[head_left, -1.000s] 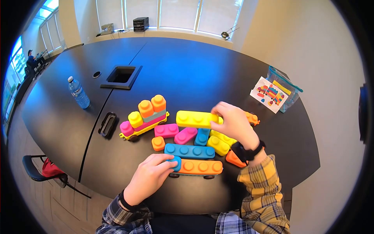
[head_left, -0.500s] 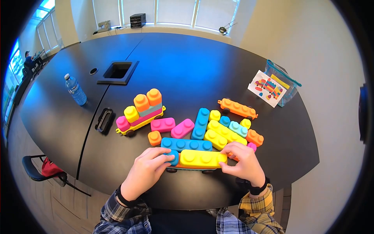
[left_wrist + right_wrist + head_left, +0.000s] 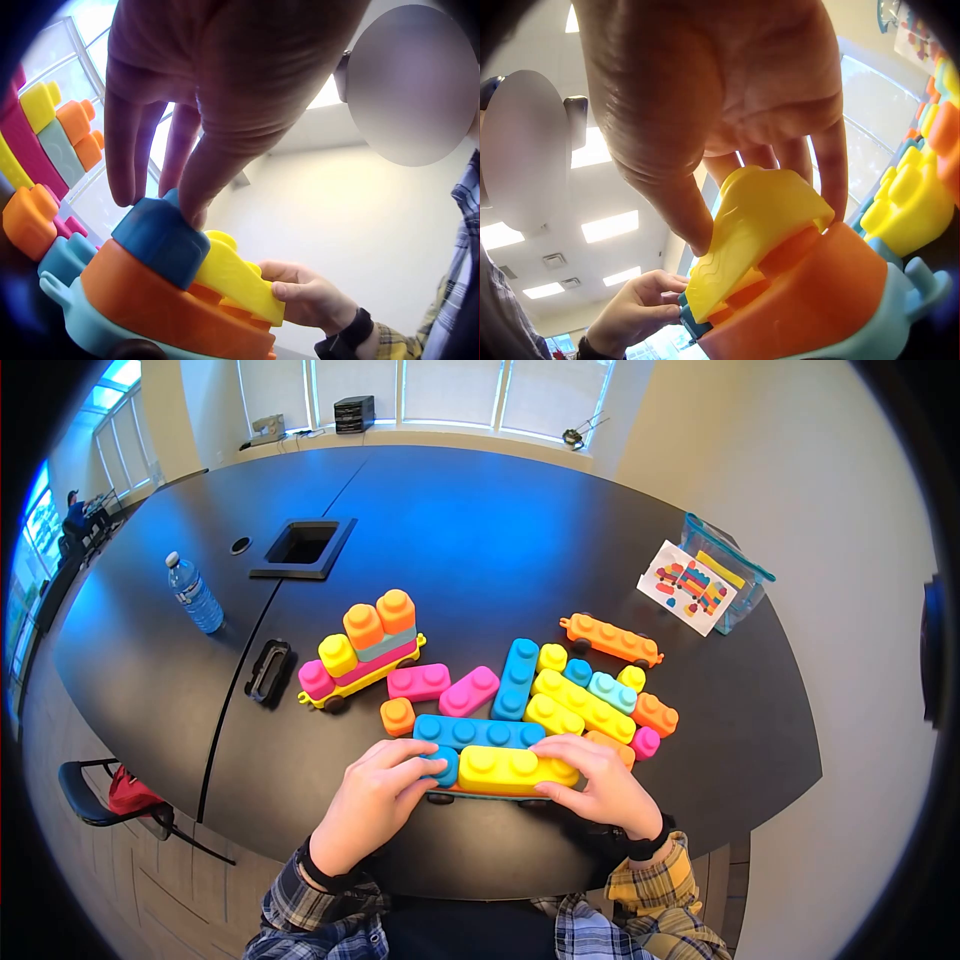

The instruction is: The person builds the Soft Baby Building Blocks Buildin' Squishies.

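Observation:
My left hand (image 3: 372, 792) pinches a small blue block (image 3: 159, 238) on the left end of a long orange block (image 3: 165, 300). That orange block sits on a light blue wheeled base (image 3: 881, 322). With my right hand (image 3: 612, 790) I grip the right end of a long yellow block (image 3: 512, 768), thumb on the near side and fingers on the far side. The yellow block lies along the orange block's top beside the blue one; in the right wrist view it is tilted, and orange studs show in the gap beneath it.
Just behind lies a long blue block (image 3: 480, 732), among several loose pink, yellow and orange blocks. A built yellow wagon (image 3: 365, 675) stands to the left, an orange wheeled base (image 3: 610, 640) behind right. Farther out are a water bottle (image 3: 195, 595) and a picture card (image 3: 685, 588).
My right hand has brought the yellow block down and nearer onto the orange block, and its fingers have shifted left along it. The left hand stays at the small blue block.

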The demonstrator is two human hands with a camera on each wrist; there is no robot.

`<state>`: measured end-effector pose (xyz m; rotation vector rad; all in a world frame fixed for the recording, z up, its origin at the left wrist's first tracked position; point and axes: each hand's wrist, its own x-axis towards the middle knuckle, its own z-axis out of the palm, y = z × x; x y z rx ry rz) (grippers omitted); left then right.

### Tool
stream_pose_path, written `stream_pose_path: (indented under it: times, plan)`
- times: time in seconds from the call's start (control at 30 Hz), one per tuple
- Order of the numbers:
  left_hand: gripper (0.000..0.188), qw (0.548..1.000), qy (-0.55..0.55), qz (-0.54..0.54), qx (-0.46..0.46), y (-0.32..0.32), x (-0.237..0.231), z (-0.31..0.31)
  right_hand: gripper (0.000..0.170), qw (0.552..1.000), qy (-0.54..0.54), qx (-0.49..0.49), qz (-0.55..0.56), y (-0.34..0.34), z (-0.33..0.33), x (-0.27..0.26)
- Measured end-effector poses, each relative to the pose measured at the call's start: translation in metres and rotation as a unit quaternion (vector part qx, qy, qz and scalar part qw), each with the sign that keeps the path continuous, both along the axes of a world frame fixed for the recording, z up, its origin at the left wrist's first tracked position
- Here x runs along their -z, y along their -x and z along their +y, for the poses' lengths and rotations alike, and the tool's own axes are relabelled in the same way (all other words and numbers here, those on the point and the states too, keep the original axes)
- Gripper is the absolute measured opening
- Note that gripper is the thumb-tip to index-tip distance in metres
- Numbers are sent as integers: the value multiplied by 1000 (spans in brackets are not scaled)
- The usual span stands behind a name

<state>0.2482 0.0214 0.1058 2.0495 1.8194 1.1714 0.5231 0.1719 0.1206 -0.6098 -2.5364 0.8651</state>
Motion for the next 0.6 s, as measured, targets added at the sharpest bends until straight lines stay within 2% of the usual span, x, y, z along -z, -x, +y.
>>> stream_pose_path:
  times: [0.5,0.6]
  plan:
    - [25,1000,3,10,-2,-2,-1,-1,39,998,55,-12,27,-3,-3,18]
    - [24,1000,-3,10,-2,-2,-3,-1,37,998,32,-13,46,-1,-5,21]
